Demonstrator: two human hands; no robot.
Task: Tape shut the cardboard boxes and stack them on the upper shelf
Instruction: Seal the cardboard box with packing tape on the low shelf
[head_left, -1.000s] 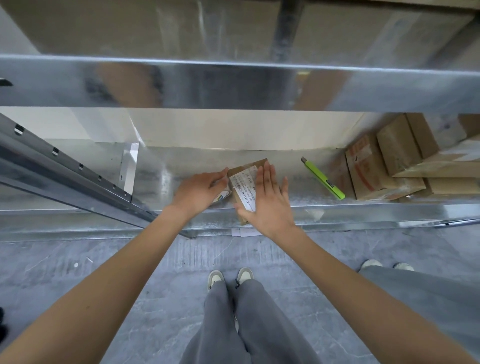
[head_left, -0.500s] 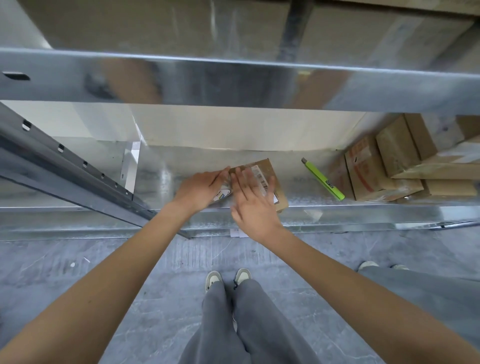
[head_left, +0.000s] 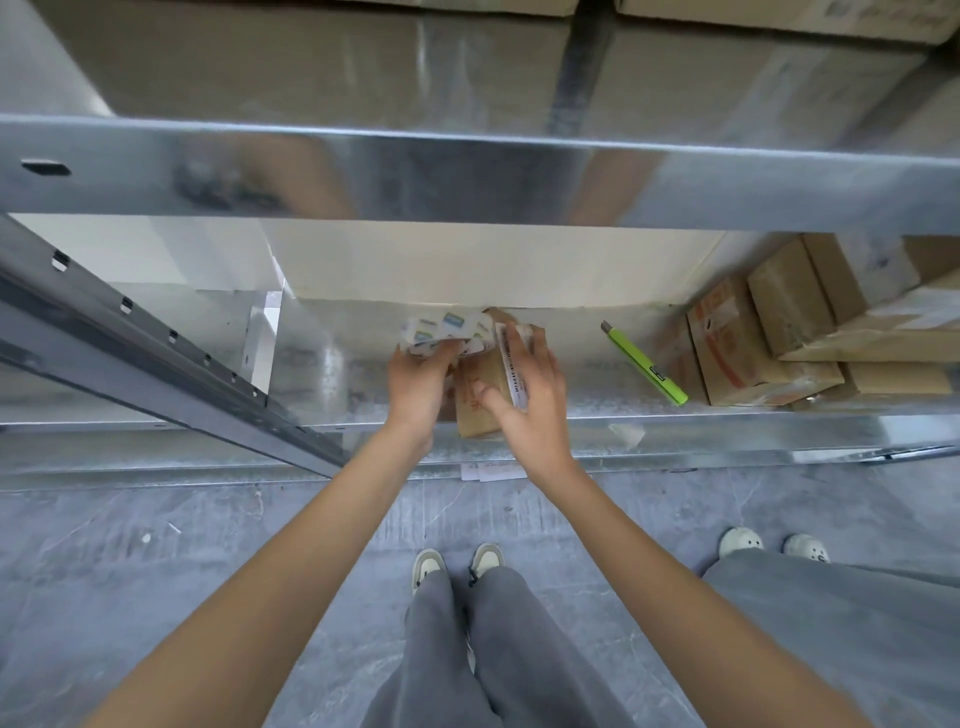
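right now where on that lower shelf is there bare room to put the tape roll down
Two bare patches on the lower shelf: the wider one between the upright post and the left hand, and a narrower one between the right hand and the green utility knife. Past the knife it is crowded with stacked cardboard boxes.

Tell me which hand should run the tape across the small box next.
Left, probably: the left hand already grips the tape roll beside the small box, while the right hand is occupied holding that box.
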